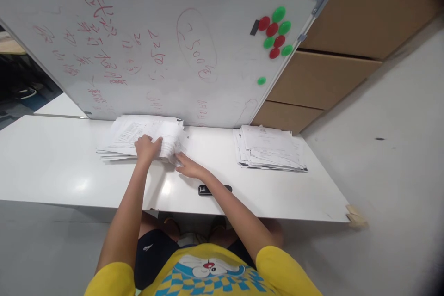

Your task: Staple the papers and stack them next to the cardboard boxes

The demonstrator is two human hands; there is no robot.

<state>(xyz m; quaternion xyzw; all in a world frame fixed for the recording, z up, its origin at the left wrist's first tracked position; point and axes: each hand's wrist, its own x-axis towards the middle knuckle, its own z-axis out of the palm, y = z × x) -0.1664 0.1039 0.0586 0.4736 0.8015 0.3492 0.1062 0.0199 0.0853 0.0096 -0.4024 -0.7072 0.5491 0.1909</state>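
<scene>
A stack of printed paper sheets [121, 132] lies on the white table, against the foot of the whiteboard. Its upper sheets are bent up and curled at the right side. My left hand [148, 149] grips the sheets from above, thumb towards the curl and fingers bent over the paper. At the stack's right edge, my right hand [189, 166] has its fingers on the sheet edges below the curl, and the fingertips are partly hidden by paper. Near my right forearm lies a black stapler-like object [205, 190], partly covered by the arm.
A second paper stack [272, 145] sits at the table's right. The whiteboard [229, 55] with red writing leans upright behind, bearing red and green round magnets [272, 30]. Cardboard boxes [333, 78] stand behind it. Brown tape [355, 216] covers the table's front right corner.
</scene>
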